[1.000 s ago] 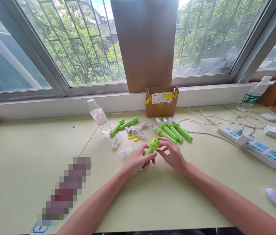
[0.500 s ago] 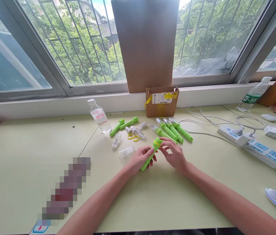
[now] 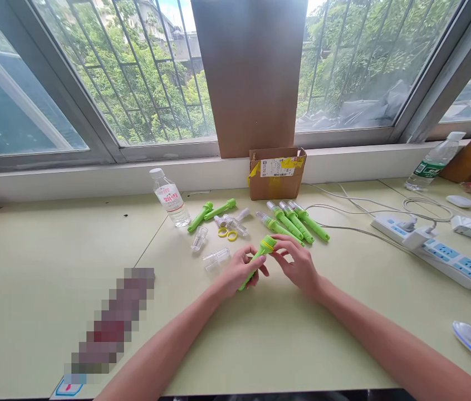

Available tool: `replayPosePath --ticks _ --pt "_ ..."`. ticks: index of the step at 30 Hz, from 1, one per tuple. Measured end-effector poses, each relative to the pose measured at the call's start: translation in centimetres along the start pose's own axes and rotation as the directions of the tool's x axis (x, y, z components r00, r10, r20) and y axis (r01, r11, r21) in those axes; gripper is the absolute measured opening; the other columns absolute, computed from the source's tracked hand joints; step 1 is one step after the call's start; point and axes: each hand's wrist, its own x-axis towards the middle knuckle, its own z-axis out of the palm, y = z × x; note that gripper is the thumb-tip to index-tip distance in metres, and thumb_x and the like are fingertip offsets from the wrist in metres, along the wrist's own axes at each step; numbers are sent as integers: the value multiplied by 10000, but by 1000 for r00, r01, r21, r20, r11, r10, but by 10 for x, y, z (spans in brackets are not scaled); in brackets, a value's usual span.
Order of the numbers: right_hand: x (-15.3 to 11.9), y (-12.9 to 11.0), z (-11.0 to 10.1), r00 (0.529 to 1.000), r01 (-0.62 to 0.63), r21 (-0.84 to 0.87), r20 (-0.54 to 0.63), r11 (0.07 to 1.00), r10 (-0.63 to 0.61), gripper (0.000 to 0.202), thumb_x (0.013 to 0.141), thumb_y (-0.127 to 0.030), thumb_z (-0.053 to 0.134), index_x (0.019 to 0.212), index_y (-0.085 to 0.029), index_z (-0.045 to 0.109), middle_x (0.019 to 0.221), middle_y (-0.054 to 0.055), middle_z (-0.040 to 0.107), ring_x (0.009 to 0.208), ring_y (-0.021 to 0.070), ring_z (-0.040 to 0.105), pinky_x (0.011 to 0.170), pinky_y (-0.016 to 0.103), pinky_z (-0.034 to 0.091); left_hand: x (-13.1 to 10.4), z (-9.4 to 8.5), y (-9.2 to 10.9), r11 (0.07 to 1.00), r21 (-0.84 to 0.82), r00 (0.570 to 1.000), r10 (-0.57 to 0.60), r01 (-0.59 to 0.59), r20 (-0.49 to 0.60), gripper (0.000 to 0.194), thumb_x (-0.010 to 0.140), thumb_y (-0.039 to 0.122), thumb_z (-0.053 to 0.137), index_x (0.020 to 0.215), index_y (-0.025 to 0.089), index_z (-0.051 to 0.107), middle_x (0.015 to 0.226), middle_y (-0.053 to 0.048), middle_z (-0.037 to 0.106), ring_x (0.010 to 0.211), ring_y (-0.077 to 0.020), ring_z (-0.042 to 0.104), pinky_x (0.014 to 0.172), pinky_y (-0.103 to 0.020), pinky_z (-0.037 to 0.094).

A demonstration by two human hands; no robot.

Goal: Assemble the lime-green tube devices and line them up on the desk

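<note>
Above the counter point(image 3: 302, 345), the left hand point(image 3: 241, 268) has its grip wrapped around a green tube point(image 3: 266, 244), tilted with its ribbed head raised. The right hand's point(image 3: 300, 264) fingertips meet that head by a yellow band point(image 3: 269, 248); I can't make out whether this grip pinches or merely touches. Just beyond lie clear plastic pieces point(image 3: 216, 259) and two yellow rings point(image 3: 231, 240). Four green tubes with clear tips point(image 3: 301, 225) lie to the right, and two plain green ones point(image 3: 220, 210) near a water bottle point(image 3: 171, 199). A cardboard box point(image 3: 277, 186) stands behind.
</note>
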Motion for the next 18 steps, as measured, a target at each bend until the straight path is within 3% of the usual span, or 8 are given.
replayPosePath --ticks 5,8,11,18 --pt "3 -3 -2 1000 20 -12 10 1000 -20 129 884 -137 535 973 -219 580 1123 86 632 897 169 661 610 282 617 0 0 0 998 -61 999 8 -5 40 401 823 556 538 947 177 498 862 -75 682 514 -102 573 415 -202 393" --pt "4 -3 -3 1000 18 1 8 1000 -18 125 889 -144 531 975 -217 585 1125 86 630 816 146 664 595 273 612 0 0 0 998 -56 999 16 -14 36 433 828 571 522 988 169 536 899 -81 668 565 -110 584 432 -203 409" --pt "4 -3 -3 1000 -7 20 20 1000 7 113 891 -169 538 982 -217 586 1131 84 622 727 122 655 573 266 608 1 -1 0 998 -70 999 3 -1 32 449 826 583 514 977 162 548 817 -54 643 518 -94 543 415 -196 389" --pt "4 -4 -2 999 -42 22 29 999 41 135 862 -259 606 991 -222 590 1126 91 619 726 138 648 568 298 617 1 -2 -1 997 -72 999 -21 24 46 435 851 595 449 886 169 530 657 5 577 414 -68 452 376 -194 330"
